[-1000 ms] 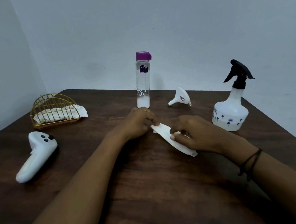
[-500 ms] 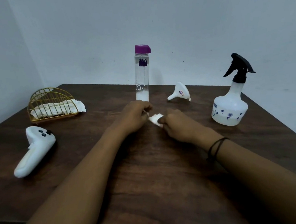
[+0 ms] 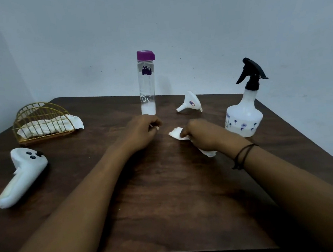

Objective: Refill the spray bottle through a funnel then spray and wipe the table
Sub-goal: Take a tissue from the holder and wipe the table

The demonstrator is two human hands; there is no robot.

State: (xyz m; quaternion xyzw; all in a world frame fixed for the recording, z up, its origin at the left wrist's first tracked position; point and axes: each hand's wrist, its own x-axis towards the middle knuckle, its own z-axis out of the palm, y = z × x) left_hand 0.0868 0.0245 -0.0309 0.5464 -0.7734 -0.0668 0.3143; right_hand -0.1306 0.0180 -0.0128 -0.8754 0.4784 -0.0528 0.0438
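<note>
My right hand [image 3: 202, 136] presses a white tissue [image 3: 176, 133] onto the dark wooden table [image 3: 168, 196]; the tissue sticks out at the fingertips and below the wrist. My left hand [image 3: 141, 131] rests curled just left of it, apart from the tissue, with nothing visibly in it. The white spray bottle [image 3: 244, 116] with its black trigger head stands upright at the right. A white funnel [image 3: 191, 104] lies on its side behind my right hand. A clear water bottle [image 3: 147, 83] with a purple cap stands upright behind my left hand.
A gold wire holder [image 3: 41, 119] with white tissues stands at the back left. A white hand controller [image 3: 22, 175] lies on the left side of the table. A wall runs close behind the table.
My left hand has let go of the tissue end and drawn slightly left. My right hand has moved the tissue back to the right after bunching it toward the centre.
</note>
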